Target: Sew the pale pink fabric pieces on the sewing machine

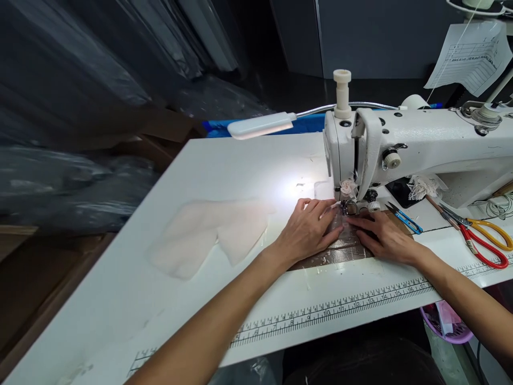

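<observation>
Resting at the presser foot: left hand [306,227] and right hand [382,235], one on each side of the presser foot [348,207].
Left hand state: palm down, fingers extended and slightly apart, fingertips on the sheer material; nothing enclosed in the palm.
Right hand state: fingers part-bent, fingertips at the right edge of the sheer material; whether thumb and finger pinch it, cannot tell.
Sheer material [340,220]: translucent, lying between the two hands in front of the presser foot, over a brown plate [336,258]; its full outline is hard to make out.
Sewing machine [425,133]: white, on the right part of the worktop [248,166]; a pale rosette [348,186] sits on its head, above the presser foot.
Lamp [262,126]: white head on a flexible metal neck, left of the machine head; bright patch on the worktop below.
Pale fabric [200,230]: flat on the worktop, left of the left hand, apart from it.
Cutting tools: blue snips [407,221] just beyond the right hand; scissors [468,222] with red and yellow handles farther right.
Ruler markings [336,313]: along the worktop's near edge.
Purple basket [460,338]: below the worktop edge, lower right.
</observation>
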`<state>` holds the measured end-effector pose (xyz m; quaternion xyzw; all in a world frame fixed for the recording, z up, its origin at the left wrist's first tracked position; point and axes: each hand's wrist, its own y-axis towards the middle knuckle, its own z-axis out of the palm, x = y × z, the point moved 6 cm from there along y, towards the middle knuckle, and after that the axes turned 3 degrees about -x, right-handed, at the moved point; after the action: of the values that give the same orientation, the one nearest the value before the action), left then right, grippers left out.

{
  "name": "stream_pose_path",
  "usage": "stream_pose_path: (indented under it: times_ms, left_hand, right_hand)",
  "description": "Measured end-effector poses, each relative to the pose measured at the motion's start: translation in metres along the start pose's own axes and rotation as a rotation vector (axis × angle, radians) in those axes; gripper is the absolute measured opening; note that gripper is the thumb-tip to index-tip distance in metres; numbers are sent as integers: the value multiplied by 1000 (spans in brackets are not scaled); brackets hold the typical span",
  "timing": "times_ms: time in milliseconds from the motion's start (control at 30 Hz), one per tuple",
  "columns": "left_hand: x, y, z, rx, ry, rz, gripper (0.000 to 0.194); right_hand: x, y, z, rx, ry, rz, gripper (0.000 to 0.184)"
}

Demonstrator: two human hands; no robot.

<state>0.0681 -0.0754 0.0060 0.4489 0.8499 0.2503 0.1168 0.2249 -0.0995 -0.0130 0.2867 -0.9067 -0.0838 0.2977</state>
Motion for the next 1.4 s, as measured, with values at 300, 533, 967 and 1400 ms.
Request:
stream_pose_path:
  times_ms: [300, 533, 967, 1400]
  left_hand:
    - [1, -4, -4, 73, -546, 94, 17]
    - [2, -3, -5, 61, -448, 120, 16]
    - [-10, -2, -5, -37, -317, 186, 21]
    - [-18, -3, -6, -86, -209, 265, 20]
  right_hand:
    - [-10, 12, -13, 22, 165, 163, 30]
    - [-19, 30, -18, 225, 167, 318, 22]
    - [-18, 19, -6, 14, 13, 178, 21]
    - [-11, 13, 3, 74, -89, -58, 36]
